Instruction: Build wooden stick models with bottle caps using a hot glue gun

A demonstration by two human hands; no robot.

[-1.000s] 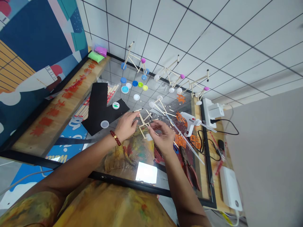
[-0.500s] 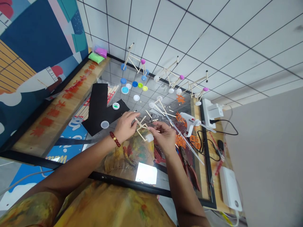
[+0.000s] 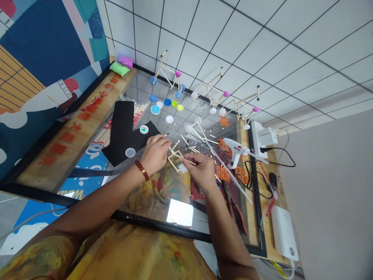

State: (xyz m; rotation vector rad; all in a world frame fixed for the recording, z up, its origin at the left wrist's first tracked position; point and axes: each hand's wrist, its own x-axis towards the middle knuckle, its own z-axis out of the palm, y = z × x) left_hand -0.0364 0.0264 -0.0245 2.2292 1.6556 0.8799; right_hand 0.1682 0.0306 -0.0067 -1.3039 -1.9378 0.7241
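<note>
A small stick frame (image 3: 175,154) is held between both hands, just above the glass tabletop (image 3: 151,194). The left hand (image 3: 155,153), wearing a red bead bracelet (image 3: 142,170), is closed around the frame's left side, fingers curled, thumb toward the sticks. The right hand (image 3: 201,168) is pinched on a thin stick (image 3: 186,161) running into the frame, fingertips nearly together. A white cap (image 3: 183,168) at the frame's lower end sits just beside the right thumb; whether it is touched cannot be told.

A black sheet (image 3: 124,130) lies left of the left hand, with a clear lid (image 3: 129,152) and a white tape roll (image 3: 143,129) on it. A bundle of sticks (image 3: 106,134) is partly covered by the sheet. Coloured caps (image 3: 166,105) are scattered farther back. Three finished stick models (image 3: 210,91) stand along the tiled wall. A glue gun (image 3: 236,149) rests right of the hands, near a white power strip (image 3: 262,136). Red-handled pliers (image 3: 233,206) lie near the right forearm.
</note>
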